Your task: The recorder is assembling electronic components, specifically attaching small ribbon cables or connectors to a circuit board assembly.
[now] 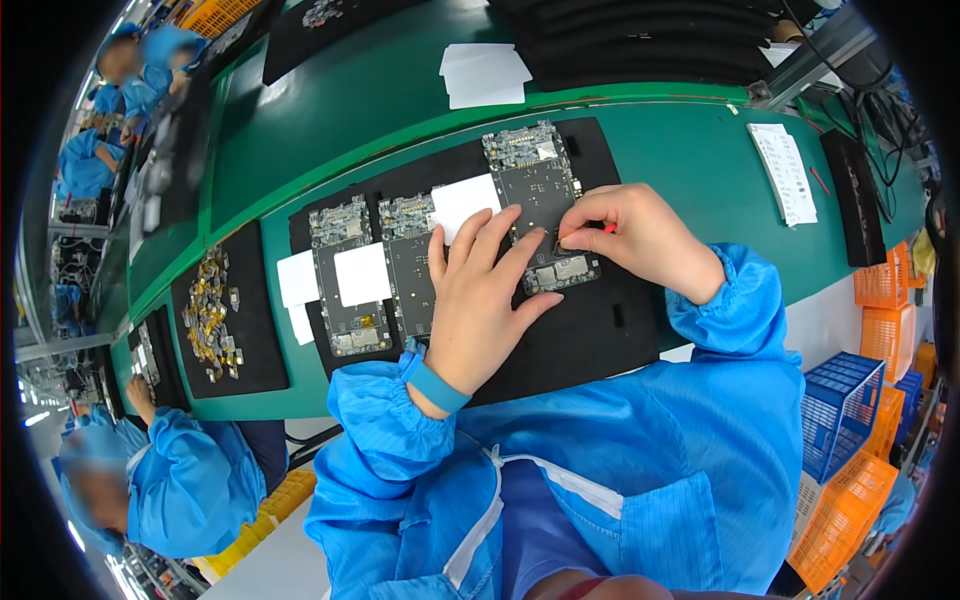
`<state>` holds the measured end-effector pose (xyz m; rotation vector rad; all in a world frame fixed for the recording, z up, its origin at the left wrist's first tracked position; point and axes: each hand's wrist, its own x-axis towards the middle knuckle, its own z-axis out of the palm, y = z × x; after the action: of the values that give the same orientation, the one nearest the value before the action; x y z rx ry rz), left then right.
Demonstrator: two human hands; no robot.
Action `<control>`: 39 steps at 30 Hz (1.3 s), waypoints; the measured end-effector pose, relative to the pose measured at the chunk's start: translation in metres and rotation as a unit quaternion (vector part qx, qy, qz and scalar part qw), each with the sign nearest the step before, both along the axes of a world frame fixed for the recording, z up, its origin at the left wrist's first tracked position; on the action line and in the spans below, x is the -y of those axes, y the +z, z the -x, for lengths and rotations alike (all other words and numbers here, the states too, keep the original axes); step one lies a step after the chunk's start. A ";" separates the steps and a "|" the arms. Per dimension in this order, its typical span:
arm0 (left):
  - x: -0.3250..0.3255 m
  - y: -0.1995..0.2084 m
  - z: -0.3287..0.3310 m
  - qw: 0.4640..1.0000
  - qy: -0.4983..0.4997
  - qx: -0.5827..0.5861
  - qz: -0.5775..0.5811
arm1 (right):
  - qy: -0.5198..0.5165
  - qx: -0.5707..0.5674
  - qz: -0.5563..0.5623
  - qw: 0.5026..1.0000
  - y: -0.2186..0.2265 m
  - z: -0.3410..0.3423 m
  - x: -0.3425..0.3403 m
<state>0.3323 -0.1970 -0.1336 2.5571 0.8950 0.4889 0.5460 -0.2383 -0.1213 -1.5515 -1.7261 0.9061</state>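
Three dark circuit boards lie side by side on a black mat (630, 320): the left board (330, 262), the middle board (405, 265) and the right board (525, 195). My left hand (465, 310), with a teal wristband, is spread over the middle and right boards, its index fingertip on the right one. Thumb and fingers of my right hand (645, 235) pinch together low on the right board. A small red bit (611, 228) shows at these fingers; what they hold is mostly hidden. White cards lie across the left board (362, 275) and under my left fingertips (465, 205).
Many small gold-and-silver parts (210, 315) lie on another black mat at left. White cards (484, 75) sit at the back, a written sheet (783, 175) and black box (852, 197) at right. Orange crates (843, 515) and a blue crate (842, 415) stand lower right. A co-worker (190, 480) sits lower left.
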 end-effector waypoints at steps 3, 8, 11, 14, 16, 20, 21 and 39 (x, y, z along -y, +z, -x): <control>0.000 0.000 -0.001 1.000 0.001 0.001 0.002 | 0.001 -0.013 -0.003 1.000 -0.003 -0.003 -0.002; -0.001 0.000 -0.001 1.000 0.001 0.002 0.002 | 0.010 0.064 -0.035 0.997 0.002 0.002 -0.003; 0.000 0.001 -0.001 1.000 0.003 0.000 -0.002 | 0.015 0.112 -0.075 0.991 0.002 0.007 -0.002; 0.000 -0.001 -0.001 1.000 0.004 0.000 -0.007 | 0.017 0.136 -0.092 0.986 0.002 0.009 -0.001; 0.000 0.000 -0.001 1.000 0.004 -0.003 -0.010 | 0.022 0.141 -0.096 0.985 0.003 0.008 -0.002; 0.001 0.000 -0.001 1.000 0.005 -0.009 -0.020 | 0.022 0.150 -0.096 0.984 0.003 0.008 -0.003; 0.001 0.001 -0.002 1.000 0.006 -0.011 -0.022 | 0.018 0.158 -0.096 0.983 0.003 0.009 -0.003; 0.002 -0.001 -0.001 0.999 0.006 -0.019 -0.039 | 0.106 0.179 -0.185 0.960 -0.003 0.000 -0.006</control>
<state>0.3337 -0.1988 -0.1343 2.6417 0.9222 0.4887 0.5459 -0.2321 -0.1240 -1.3519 -2.2022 0.3725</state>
